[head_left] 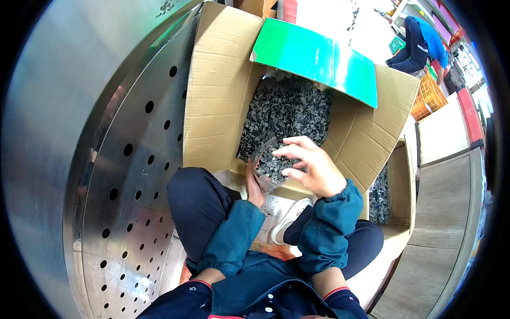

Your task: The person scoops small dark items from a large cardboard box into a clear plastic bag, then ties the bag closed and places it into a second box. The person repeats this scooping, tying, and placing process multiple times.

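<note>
A large open cardboard box (217,101) in front of me is filled with dark, curled dried wood ear mushrooms (289,103). At its near edge I hold a clear plastic bag (270,173) containing more of the same pieces. My left hand (255,186) supports the bag from its left side, fingers partly hidden by it. Over the bag's right side is my right hand (314,165), its fingers bent and spread apart with nothing visible between them.
A green box flap (319,58) stands over the far end. To the right is a second cardboard box (402,183) with dark bagged contents. A perforated metal panel (133,175) rises at left. Far right, a person in blue (425,42) bends by an orange crate (428,95).
</note>
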A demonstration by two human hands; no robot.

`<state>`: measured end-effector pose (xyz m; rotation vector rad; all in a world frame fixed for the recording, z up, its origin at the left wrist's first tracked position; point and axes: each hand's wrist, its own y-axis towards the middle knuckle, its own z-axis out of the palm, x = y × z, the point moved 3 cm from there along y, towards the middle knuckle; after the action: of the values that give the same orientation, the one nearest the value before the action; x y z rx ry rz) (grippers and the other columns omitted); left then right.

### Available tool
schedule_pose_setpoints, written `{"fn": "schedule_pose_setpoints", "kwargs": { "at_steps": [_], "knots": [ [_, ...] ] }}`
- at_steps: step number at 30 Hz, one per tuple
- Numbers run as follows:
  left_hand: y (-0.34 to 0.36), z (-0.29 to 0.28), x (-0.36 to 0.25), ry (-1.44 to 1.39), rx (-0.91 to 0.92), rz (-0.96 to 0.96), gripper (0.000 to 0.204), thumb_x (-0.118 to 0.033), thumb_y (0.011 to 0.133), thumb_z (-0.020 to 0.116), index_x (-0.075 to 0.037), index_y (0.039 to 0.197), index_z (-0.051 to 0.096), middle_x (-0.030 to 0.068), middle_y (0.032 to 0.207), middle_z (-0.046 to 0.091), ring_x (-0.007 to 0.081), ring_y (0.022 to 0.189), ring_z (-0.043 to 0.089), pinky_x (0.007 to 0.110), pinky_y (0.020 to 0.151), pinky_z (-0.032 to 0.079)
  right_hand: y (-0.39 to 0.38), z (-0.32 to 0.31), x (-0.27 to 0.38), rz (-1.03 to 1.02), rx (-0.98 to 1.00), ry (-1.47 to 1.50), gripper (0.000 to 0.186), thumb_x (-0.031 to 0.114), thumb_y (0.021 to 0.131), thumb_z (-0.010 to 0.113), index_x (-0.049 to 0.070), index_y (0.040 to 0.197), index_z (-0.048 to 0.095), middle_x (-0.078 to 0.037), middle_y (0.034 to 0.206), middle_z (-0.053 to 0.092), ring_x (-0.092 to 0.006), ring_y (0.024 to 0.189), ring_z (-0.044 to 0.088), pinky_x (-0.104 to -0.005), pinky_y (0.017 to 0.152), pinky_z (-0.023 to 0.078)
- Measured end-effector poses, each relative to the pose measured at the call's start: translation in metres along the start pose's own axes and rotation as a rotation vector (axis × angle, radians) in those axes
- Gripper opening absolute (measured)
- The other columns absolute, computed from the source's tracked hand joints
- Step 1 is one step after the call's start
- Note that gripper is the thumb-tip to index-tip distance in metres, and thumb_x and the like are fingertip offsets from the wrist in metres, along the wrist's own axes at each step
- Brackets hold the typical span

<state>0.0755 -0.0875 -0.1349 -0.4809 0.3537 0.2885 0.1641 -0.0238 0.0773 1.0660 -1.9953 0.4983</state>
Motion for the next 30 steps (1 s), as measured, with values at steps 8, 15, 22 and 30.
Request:
{"fn": "schedule_pose_setpoints", "kwargs": {
  "at_steps": [8, 15, 22, 30],
  "knots": [
    [-0.001, -0.003, 0.003, 0.036, -0.030, -0.032, 0.056, -0.051, 0.091, 0.036, -0.009, 0.126, 0.045, 0.0045, 0.123, 0.051, 0.0195, 0.109, 0.051, 0.035, 0.094, 0.041, -0.017, 0.018, -0.023, 0.038, -0.317, 0.434, 0.014, 0.005, 0.087, 0.053, 0.002, 0.099, 0.058, -0.006, 0.091, 0.061, -0.0132, 0.078, 0.061, -0.0236, 0.068, 0.048],
    [-0.005, -0.007, 0.020, 0.103, 0.121, -0.163, 0.047, -0.045, 0.091, 0.040, -0.016, 0.128, 0.043, 0.0015, 0.126, 0.050, 0.0203, 0.112, 0.051, 0.037, 0.092, 0.044, -0.049, 0.061, -0.127, 0.471, -0.816, 0.754, 0.038, 0.038, 0.093, 0.043, 0.004, 0.108, 0.054, -0.008, 0.099, 0.060, -0.0141, 0.082, 0.057, -0.0262, 0.071, 0.047],
    [-0.023, 0.012, 0.019, 0.342, 0.093, -0.174, 0.051, -0.046, 0.094, 0.033, -0.009, 0.128, 0.044, 0.0028, 0.127, 0.048, 0.0151, 0.110, 0.049, 0.030, 0.095, 0.038, -0.045, 0.142, -0.160, 0.369, -0.492, 1.620, 0.065, 0.063, 0.085, 0.036, 0.011, 0.123, 0.049, -0.005, 0.122, 0.053, -0.0210, 0.109, 0.051, -0.0358, 0.096, 0.040],
    [-0.064, 0.063, -0.006, 1.027, 0.539, 0.534, 0.109, -0.025, 0.056, 0.084, -0.002, 0.138, 0.016, 0.0184, 0.134, 0.033, 0.0254, 0.125, 0.034, 0.037, 0.102, 0.029, -0.055, 0.143, -0.159, 0.320, -0.870, 1.240, 0.051, 0.038, 0.093, 0.041, 0.008, 0.133, 0.034, -0.008, 0.131, 0.043, -0.0223, 0.116, 0.045, -0.0350, 0.096, 0.038]
  ]
}}
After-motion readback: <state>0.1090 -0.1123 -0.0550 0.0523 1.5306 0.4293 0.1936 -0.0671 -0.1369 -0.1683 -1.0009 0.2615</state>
